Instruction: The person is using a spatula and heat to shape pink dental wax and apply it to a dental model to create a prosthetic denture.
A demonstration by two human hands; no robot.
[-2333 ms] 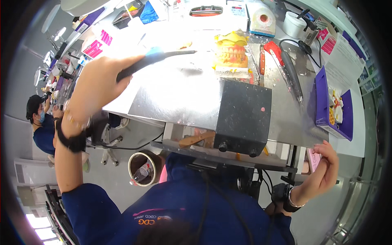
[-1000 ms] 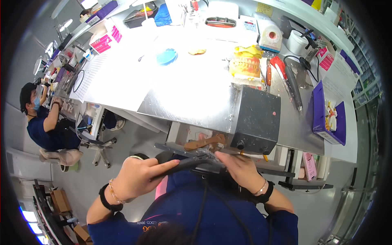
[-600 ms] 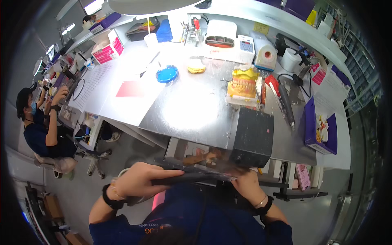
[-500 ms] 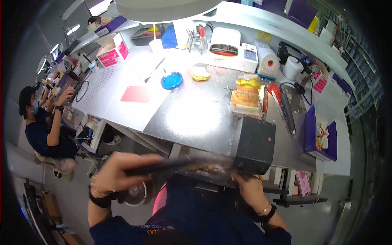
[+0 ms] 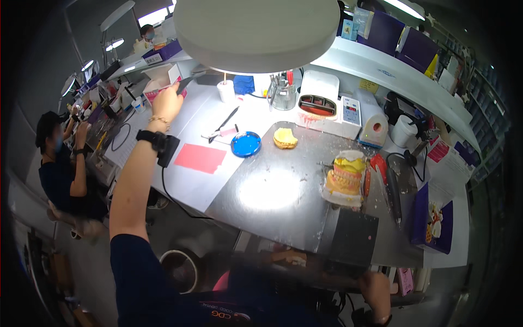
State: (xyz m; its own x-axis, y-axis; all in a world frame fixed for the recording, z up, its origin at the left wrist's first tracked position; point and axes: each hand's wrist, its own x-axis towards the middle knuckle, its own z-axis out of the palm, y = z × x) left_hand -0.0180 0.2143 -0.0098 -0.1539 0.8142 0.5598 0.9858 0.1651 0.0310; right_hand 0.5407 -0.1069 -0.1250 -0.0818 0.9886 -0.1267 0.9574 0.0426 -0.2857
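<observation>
My left hand (image 5: 167, 104) reaches to the far left of the bench, beside a pink and white box (image 5: 159, 78). Its fingers are closed on a dark, elongated object (image 5: 186, 84) whose kind I cannot make out. Low on the right, my right hand (image 5: 376, 289) is at the bench's front edge, near a black block (image 5: 351, 237); its fingers are blurred. Behind that block stands a dental model (image 5: 346, 177) with pink gums and yellow material on top. A small yellow dental cast (image 5: 285, 137) sits beside a round blue dish (image 5: 245, 144).
A pink wax sheet (image 5: 200, 158) and a dark-handled tool (image 5: 225, 121) lie on white paper. A white heater unit (image 5: 321, 103) and a glass jar of tools (image 5: 284, 95) stand behind. To the right are a handpiece (image 5: 393, 196) and a purple bin (image 5: 430, 218). A round lamp (image 5: 256, 32) overhangs.
My left hand has swung from the bench's front edge to its far left, carrying the dark object. My right hand has shifted right and down. The head view has moved too.
</observation>
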